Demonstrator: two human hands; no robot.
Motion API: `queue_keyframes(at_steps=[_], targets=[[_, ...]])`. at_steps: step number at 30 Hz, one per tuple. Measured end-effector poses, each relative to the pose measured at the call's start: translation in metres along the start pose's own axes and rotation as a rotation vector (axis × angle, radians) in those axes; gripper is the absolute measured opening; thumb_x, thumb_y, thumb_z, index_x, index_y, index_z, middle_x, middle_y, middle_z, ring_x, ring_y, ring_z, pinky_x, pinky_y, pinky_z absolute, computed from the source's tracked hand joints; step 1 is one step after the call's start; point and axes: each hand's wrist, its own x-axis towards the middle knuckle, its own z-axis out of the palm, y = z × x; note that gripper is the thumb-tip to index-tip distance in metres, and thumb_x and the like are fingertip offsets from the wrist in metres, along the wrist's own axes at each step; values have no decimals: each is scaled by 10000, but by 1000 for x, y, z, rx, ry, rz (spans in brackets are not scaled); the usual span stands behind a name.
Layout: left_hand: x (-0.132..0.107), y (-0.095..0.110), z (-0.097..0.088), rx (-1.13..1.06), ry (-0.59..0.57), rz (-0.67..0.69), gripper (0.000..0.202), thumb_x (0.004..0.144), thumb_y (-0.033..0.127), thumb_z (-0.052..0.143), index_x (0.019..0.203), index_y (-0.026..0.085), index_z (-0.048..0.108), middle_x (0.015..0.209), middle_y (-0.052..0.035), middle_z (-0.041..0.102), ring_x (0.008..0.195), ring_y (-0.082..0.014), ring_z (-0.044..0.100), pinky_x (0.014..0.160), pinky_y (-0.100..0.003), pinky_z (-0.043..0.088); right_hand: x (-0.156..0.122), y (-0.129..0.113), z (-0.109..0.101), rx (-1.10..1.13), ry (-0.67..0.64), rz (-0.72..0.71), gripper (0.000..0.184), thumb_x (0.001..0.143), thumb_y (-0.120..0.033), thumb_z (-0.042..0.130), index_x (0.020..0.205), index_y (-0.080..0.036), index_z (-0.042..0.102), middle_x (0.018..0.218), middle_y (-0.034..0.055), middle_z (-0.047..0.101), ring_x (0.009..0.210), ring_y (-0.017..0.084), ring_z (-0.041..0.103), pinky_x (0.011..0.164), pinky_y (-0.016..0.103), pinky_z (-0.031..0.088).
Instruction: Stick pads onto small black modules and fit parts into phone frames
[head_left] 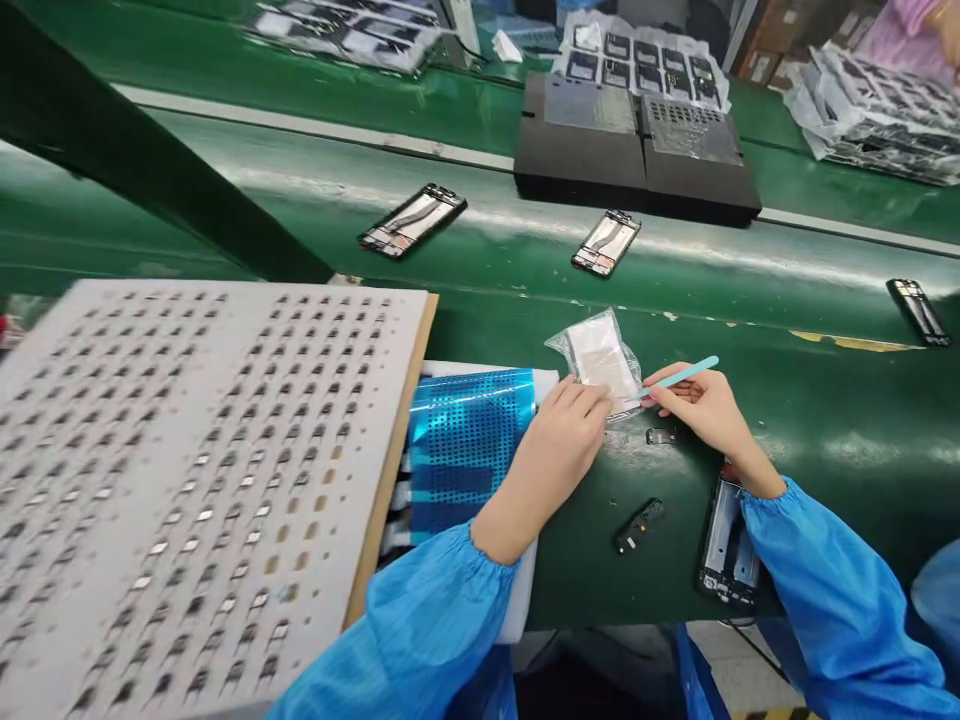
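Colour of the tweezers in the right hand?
The tweezers are pale turquoise; clearest in the head view.

Bare left hand (559, 435): centre of frame, palm down, fingers curled, fingertips directed right. Bare right hand (701, 412): right of centre, just beside left hand, fingers directed left, thumb and forefinger pinched together. Left forearm: in gathered bright blue sleeve (420, 625), rising from bottom left of centre. Right forearm: in matching blue sleeve (832, 580), rising from lower right corner. Both wrists bare above elasticated cuffs.
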Motion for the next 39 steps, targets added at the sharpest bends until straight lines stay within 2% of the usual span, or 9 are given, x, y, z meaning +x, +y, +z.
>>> queue_keyframes(at_steps=[5,10,19,27,33,39], targets=[[2,6,-7,88,11,8,281,1056,64,536,1234,138,741,1310,-121,781,1180,-281,712,1161,-518,568,-3,-1,2,-29,-2,-23,511,804,-657,913,987,-190,815,899,105,846,880,287,846,719,353,692],[3,7,-8,96,-13,8,309,1016,26,575,1247,153,736,1316,-128,771,1192,-286,701,1153,-526,557,-4,-1,4,-26,14,-45,498,819,-647,908,1004,-194,814,900,99,845,860,278,838,732,364,690],[2,8,-7,139,-23,26,260,1056,80,577,1263,115,730,1317,-128,773,1156,-286,695,1157,-509,556,-5,-4,4,-46,1,-33,468,836,-615,896,995,-183,813,893,105,844,868,282,839,732,353,676],[2,9,-8,154,-33,30,263,1057,79,573,1251,108,749,1318,-148,773,1155,-295,704,1137,-507,563,-6,-3,6,-40,26,-57,450,838,-601,899,1003,-192,812,887,91,845,859,272,843,778,364,700],[3,10,-9,130,-40,11,275,1055,76,582,1270,110,750,1326,-148,776,1179,-295,705,1128,-508,567,-5,-2,5,-25,36,-55,476,833,-640,899,1001,-204,809,899,87,842,872,278,844,765,371,708],[4,11,-10,148,-36,11,253,1060,84,581,1248,103,750,1312,-131,774,1140,-296,695,1115,-491,568,-5,-3,4,-54,19,-80,443,860,-605,894,1031,-203,818,891,79,839,877,270,839,788,370,706]])
